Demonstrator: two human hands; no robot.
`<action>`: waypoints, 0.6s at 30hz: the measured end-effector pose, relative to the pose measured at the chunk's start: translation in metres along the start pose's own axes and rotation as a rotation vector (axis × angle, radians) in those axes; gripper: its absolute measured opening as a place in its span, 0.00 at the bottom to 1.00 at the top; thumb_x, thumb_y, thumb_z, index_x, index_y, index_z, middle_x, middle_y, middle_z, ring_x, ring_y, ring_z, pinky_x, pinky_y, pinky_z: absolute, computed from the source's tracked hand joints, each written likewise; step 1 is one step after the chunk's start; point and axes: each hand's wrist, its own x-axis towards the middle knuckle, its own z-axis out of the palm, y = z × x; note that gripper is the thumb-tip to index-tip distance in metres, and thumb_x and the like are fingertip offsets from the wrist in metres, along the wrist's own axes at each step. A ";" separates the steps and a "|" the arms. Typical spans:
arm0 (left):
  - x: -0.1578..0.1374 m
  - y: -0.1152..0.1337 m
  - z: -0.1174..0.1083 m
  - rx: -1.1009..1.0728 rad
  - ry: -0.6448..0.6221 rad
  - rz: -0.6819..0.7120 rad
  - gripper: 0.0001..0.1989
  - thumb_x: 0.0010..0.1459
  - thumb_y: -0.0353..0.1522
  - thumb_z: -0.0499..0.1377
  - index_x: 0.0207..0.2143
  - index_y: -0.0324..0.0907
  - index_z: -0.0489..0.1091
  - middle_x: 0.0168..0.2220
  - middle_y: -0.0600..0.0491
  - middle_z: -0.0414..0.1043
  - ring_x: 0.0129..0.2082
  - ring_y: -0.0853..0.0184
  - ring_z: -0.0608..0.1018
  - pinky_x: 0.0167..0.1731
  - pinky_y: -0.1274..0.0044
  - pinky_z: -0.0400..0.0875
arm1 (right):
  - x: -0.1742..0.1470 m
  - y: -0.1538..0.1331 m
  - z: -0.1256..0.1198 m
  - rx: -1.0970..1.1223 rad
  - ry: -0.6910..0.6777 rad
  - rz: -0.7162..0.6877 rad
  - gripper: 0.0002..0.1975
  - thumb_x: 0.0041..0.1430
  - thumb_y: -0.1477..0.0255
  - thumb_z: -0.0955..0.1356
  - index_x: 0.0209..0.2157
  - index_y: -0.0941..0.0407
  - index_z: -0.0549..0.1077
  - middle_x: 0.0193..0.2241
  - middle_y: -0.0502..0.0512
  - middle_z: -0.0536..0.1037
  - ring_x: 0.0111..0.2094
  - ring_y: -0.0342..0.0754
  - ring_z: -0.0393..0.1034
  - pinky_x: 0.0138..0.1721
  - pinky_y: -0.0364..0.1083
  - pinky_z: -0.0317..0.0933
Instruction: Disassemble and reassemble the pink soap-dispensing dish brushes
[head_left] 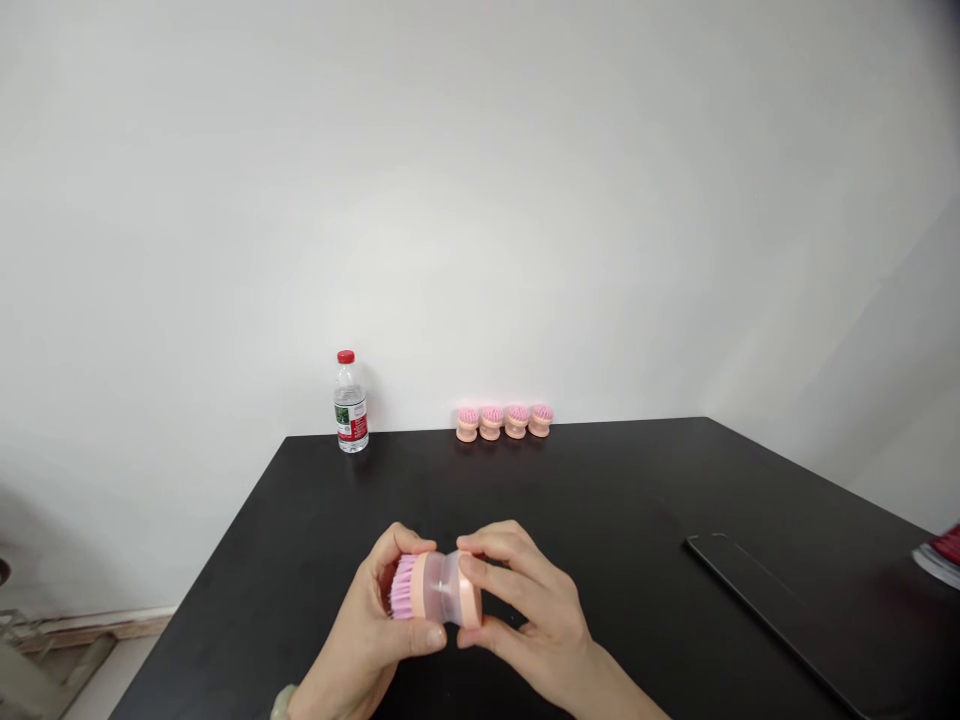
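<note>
A small round scrub brush (441, 588) lies sideways between my two hands, above the near part of the black table. Its pink bristles point left, its middle is clear plastic, and its right end is a peach-coloured cap. My left hand (379, 610) is closed around the bristle end, thumb below and fingers above. On the cap end, my right hand (529, 600) grips with its thumb and fingertips. Several matching pink brushes (491, 423) stand in a row at the back, bristles up.
A water bottle (352, 415) with a red cap stands at the back left of the black table (600, 480). Flat on the right side lies a dark, thin panel (765, 610). A red and white object (943, 555) is cut off at the right edge. The white wall rises behind.
</note>
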 end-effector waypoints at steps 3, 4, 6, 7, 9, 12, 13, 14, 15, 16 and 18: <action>0.000 0.001 0.000 0.001 -0.010 -0.012 0.27 0.32 0.35 0.78 0.37 0.45 0.73 0.31 0.57 0.68 0.29 0.72 0.67 0.28 0.82 0.60 | 0.001 -0.001 -0.001 -0.013 0.004 -0.002 0.23 0.63 0.62 0.71 0.58 0.47 0.69 0.45 0.61 0.77 0.43 0.56 0.72 0.40 0.55 0.71; 0.000 0.000 0.001 0.006 -0.010 -0.013 0.28 0.32 0.35 0.78 0.37 0.45 0.73 0.31 0.57 0.67 0.28 0.72 0.67 0.28 0.82 0.60 | 0.001 -0.002 -0.001 -0.027 0.009 -0.003 0.23 0.63 0.61 0.71 0.58 0.48 0.69 0.44 0.61 0.77 0.42 0.56 0.73 0.39 0.55 0.71; 0.000 -0.001 0.001 0.034 -0.006 0.004 0.28 0.32 0.35 0.78 0.38 0.45 0.73 0.31 0.57 0.67 0.29 0.72 0.67 0.28 0.81 0.60 | 0.002 -0.001 0.001 -0.072 0.041 -0.006 0.24 0.61 0.57 0.71 0.56 0.51 0.70 0.41 0.61 0.78 0.37 0.55 0.73 0.35 0.53 0.71; 0.000 -0.002 0.001 0.060 -0.008 0.020 0.28 0.31 0.35 0.78 0.38 0.46 0.73 0.32 0.57 0.67 0.30 0.71 0.67 0.28 0.81 0.61 | 0.001 -0.001 0.003 -0.103 0.072 -0.013 0.25 0.61 0.55 0.70 0.54 0.53 0.71 0.37 0.60 0.78 0.34 0.53 0.73 0.32 0.52 0.70; 0.000 -0.005 0.000 0.135 -0.033 0.072 0.27 0.31 0.35 0.78 0.37 0.46 0.74 0.35 0.56 0.67 0.31 0.69 0.68 0.29 0.80 0.62 | 0.000 0.000 0.008 -0.165 0.141 0.005 0.25 0.61 0.49 0.67 0.45 0.56 0.74 0.26 0.55 0.75 0.25 0.49 0.68 0.24 0.48 0.65; 0.001 -0.010 -0.002 0.262 -0.095 0.179 0.24 0.35 0.35 0.77 0.37 0.47 0.76 0.39 0.53 0.69 0.35 0.65 0.71 0.32 0.77 0.65 | -0.004 0.002 0.013 -0.159 0.097 0.199 0.31 0.64 0.43 0.58 0.25 0.55 0.70 0.16 0.48 0.65 0.17 0.43 0.59 0.19 0.43 0.53; 0.001 -0.012 -0.002 0.296 -0.105 0.213 0.23 0.37 0.34 0.77 0.38 0.47 0.77 0.40 0.52 0.69 0.36 0.63 0.72 0.33 0.76 0.66 | -0.005 0.003 0.014 -0.117 0.039 0.294 0.34 0.65 0.42 0.54 0.21 0.55 0.67 0.15 0.47 0.63 0.16 0.42 0.58 0.18 0.43 0.51; 0.001 -0.013 -0.003 0.316 -0.103 0.234 0.22 0.38 0.34 0.76 0.38 0.47 0.77 0.41 0.51 0.70 0.36 0.63 0.73 0.34 0.76 0.66 | -0.006 0.004 0.014 -0.067 -0.022 0.376 0.37 0.65 0.41 0.51 0.19 0.55 0.65 0.15 0.48 0.63 0.16 0.41 0.58 0.19 0.42 0.52; 0.001 -0.014 -0.003 0.321 -0.088 0.236 0.21 0.39 0.34 0.76 0.39 0.47 0.76 0.42 0.51 0.70 0.37 0.63 0.73 0.34 0.76 0.66 | -0.007 0.005 0.013 -0.019 -0.072 0.434 0.39 0.64 0.40 0.49 0.20 0.55 0.67 0.16 0.48 0.65 0.17 0.42 0.60 0.20 0.42 0.54; 0.001 -0.014 -0.002 0.309 -0.065 0.220 0.21 0.40 0.33 0.75 0.39 0.47 0.76 0.42 0.51 0.70 0.36 0.63 0.73 0.33 0.76 0.66 | -0.008 0.007 0.012 0.023 -0.102 0.469 0.41 0.62 0.38 0.47 0.24 0.56 0.71 0.18 0.49 0.68 0.19 0.43 0.63 0.21 0.42 0.57; 0.001 -0.013 -0.001 0.255 -0.005 0.162 0.23 0.40 0.33 0.75 0.40 0.47 0.75 0.40 0.52 0.71 0.34 0.65 0.72 0.32 0.78 0.66 | -0.009 0.010 0.007 0.086 -0.108 0.483 0.44 0.58 0.36 0.49 0.43 0.56 0.75 0.28 0.55 0.77 0.27 0.48 0.71 0.26 0.43 0.65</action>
